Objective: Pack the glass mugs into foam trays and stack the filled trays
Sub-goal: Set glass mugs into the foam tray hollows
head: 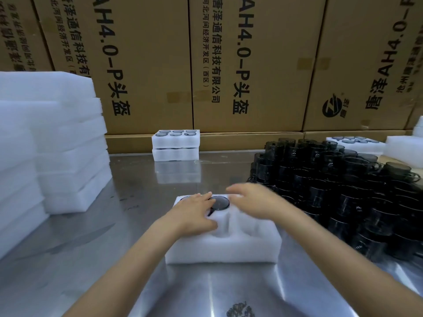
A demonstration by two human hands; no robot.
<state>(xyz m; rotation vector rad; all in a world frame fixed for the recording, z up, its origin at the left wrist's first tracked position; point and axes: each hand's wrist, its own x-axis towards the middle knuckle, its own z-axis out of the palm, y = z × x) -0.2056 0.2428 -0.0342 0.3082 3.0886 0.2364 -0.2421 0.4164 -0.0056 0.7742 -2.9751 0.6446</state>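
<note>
A white foam tray (223, 245) sits on a steel table (91, 259), with one dark glass mug (219, 202) seated in a far pocket. The left hand (194, 213) lies flat on the tray, fingers straight, touching the mug's rim. The right hand (251, 199) hovers over the tray, blurred, fingers loosely extended and holding nothing. Loose mugs (338, 195) crowd the table at right. Two filled trays (175, 145) are stacked at the far edge (mugs show in the top one). Empty foam (45, 145) is piled at left. Cardboard boxes (240, 65) behind read "AH4.0-P头盔".
</note>
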